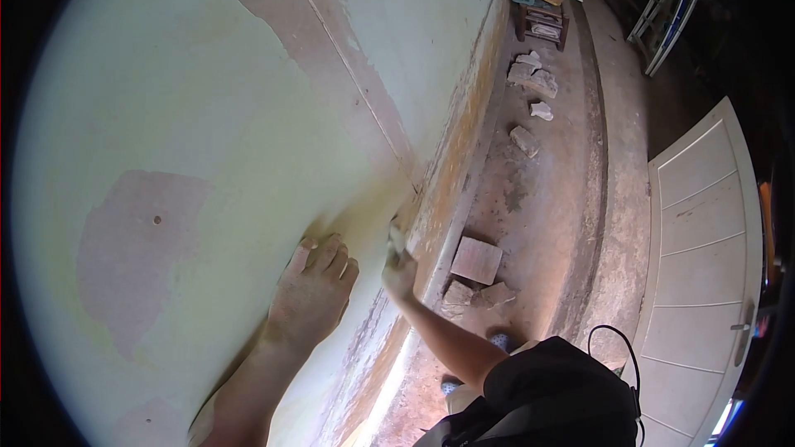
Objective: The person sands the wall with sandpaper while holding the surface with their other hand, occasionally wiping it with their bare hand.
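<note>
A pale green painted wall [248, 116] with pinkish-grey bare patches fills the left of the view. My left hand [319, 285] rests against it, back of the hand towards me, fingers slightly bent and apart, with nothing visible in them. To its right, my right hand [400, 273] is closed close to the wall's worn lower strip. Something pale shows at its fingertips, too small and blurred to name. A thin whitish seam [352, 70] runs down the bare band of wall towards that hand.
Along the wall's foot, the floor [555, 182] carries a square stone slab [477, 260], broken stone pieces [495, 295] and further rubble [534, 76]. Beyond stands a small wooden stool [544, 25] with things on it. A white panelled door [696, 281] and a ladder [671, 8] are at right.
</note>
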`<state>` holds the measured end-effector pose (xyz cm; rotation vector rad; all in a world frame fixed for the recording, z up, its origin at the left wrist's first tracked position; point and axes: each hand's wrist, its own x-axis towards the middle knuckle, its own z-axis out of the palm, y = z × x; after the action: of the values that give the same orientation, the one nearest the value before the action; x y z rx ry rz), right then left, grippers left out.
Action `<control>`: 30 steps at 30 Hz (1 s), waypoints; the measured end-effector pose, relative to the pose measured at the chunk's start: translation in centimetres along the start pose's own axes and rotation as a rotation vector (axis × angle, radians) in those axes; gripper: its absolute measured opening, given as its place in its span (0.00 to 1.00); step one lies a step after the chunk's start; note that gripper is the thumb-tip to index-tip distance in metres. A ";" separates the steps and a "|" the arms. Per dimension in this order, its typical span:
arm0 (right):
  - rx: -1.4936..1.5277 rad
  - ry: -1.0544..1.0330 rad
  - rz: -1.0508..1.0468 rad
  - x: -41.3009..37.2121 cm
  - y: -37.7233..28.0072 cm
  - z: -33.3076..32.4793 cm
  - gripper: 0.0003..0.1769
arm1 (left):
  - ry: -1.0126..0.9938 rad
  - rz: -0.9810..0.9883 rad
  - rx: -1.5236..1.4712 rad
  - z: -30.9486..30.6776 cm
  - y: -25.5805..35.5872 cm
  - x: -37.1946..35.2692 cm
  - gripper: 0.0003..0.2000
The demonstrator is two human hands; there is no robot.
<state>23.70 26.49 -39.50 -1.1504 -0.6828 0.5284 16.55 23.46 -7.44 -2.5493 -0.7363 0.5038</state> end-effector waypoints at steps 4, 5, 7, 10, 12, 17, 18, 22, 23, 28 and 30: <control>-0.007 -0.189 -0.124 -3.6 -3.1 -0.9 0.21 | 0.006 -0.002 -0.012 -0.3 0.0 0.1 0.18; -0.023 -0.094 -0.121 -2.0 -2.4 -1.2 0.21 | 0.014 -0.002 -0.013 -0.2 0.0 0.0 0.18; -0.109 0.000 -0.074 1.5 4.0 -1.4 0.17 | 0.004 0.020 0.025 -0.3 -0.2 0.1 0.18; -0.374 0.099 0.134 8.3 7.9 -1.6 0.19 | 0.014 0.032 0.031 0.2 -0.2 0.1 0.18; -0.475 0.114 0.105 8.3 7.6 -1.7 0.21 | 0.035 0.024 0.020 0.3 -0.2 -0.1 0.17; -0.419 -0.116 0.129 -3.1 -1.5 -1.8 0.14 | -0.003 0.021 0.011 0.1 -0.2 0.1 0.16; -0.370 -0.148 0.099 -5.4 -2.9 -2.0 0.12 | 0.000 0.018 0.017 -0.1 -0.1 0.1 0.16; -0.212 -0.147 0.015 -5.3 -1.3 -2.5 0.22 | -0.007 -0.001 0.022 -0.7 -0.1 -0.4 0.16; -0.345 -0.142 0.034 -3.3 1.2 -2.7 0.16 | 0.029 -0.006 0.027 -0.9 -0.2 -1.2 0.16; -0.584 -0.050 -0.087 1.3 3.2 -2.8 0.21 | 0.099 0.020 0.036 -1.9 0.0 -8.6 0.15; -0.587 -0.106 0.105 -2.2 0.9 -1.6 0.21 | 0.108 0.010 0.004 -2.3 0.2 -11.3 0.15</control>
<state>23.28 24.24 -41.19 -1.7231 -0.9058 0.4928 8.71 16.18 -3.12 -2.5548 -0.6837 0.3673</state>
